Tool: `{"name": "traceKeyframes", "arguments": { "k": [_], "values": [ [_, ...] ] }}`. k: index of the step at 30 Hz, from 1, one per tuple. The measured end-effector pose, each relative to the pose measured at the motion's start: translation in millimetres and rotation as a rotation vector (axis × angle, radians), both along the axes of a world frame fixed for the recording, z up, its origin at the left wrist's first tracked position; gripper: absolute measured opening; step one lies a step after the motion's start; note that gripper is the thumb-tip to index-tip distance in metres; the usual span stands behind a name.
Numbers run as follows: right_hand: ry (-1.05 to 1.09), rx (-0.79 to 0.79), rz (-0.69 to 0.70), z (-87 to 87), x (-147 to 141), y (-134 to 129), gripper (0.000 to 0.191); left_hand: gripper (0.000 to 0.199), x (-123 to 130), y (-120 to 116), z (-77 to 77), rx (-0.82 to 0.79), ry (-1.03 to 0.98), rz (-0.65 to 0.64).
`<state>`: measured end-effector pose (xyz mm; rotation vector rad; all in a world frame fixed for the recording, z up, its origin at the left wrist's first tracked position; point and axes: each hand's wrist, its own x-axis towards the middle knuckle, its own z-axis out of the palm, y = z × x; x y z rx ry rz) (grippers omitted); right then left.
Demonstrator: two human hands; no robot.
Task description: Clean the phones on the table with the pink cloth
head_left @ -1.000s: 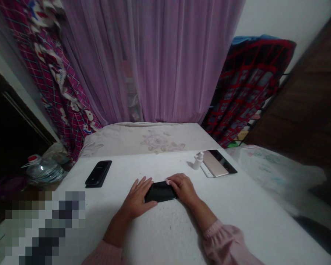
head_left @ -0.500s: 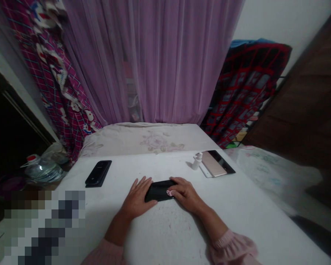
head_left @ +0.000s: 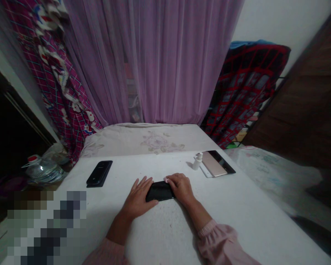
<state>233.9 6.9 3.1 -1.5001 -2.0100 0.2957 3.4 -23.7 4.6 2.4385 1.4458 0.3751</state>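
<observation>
Right hand (head_left: 181,187) slid farther out; its fingers (head_left: 169,179) and left hand's (head_left: 139,197) clasp the black smartphone (head_left: 160,191).

No writing is reading clearly anywhere. A faint pale marking is showing near the top of a glossy black rectangular smartphone (head_left: 98,173), possibly a brand name, though the dim view is keeping it too small to read.

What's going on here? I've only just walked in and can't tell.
A person's bare left hand and right hand are on either end of a black smartphone lying on a white table. Another black phone lies off to the left, and a small white bottle stands beside a rose-gold phone to the right.
</observation>
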Motion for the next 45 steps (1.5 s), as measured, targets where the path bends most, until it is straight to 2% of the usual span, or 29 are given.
{"name": "traceKeyframes", "arguments": {
  "k": [5,8,12,18,24,28,33,40,45],
  "values": [
    [0.063,0.017,0.113,-4.1,7.8,-13.9,0.019,0.067,1.7,-1.0,1.3,0.008,0.009,0.015],
    [0.055,0.055,0.136,-8.2,11.5,-23.0,0.018,0.068,2.2,-1.4,2.8,-0.001,0.02,0.017],
    [0.033,0.052,0.111,-8.8,9.6,-24.9,0.018,0.07,2.6,-1.1,4.3,-0.021,0.035,0.023],
    [0.017,0.016,0.02,-1.0,-3.6,-13.7,0.02,0.068,2.5,-0.6,5.2,-0.026,0.039,0.01],
    [-0.054,-0.063,-0.082,4.6,-12.1,-3.9,0.02,0.07,6.0,-2.7,14.0,-0.07,0.066,0.031],
    [-0.02,-0.083,-0.013,0.7,-7.1,-6.1,0.021,0.069,7.8,-3.5,16.2,-0.068,0.08,0.041],
    [-0.005,-0.016,0.132,-5.9,2.8,-20.9,0.019,0.069,7.4,-3.4,13.2,-0.06,0.073,0.043],
    [-0.004,-0.058,0.131,2.3,-3.2,-20.2,0.017,0.071,5.2,-3.1,12.3,-0.072,0.079,0.026],
    [-0.003,-0.099,0.043,12.7,-20.2,-10.0,0.018,0.071,5.2,-2.0,11.1,-0.071,0.078,0.023]
  ]
}}
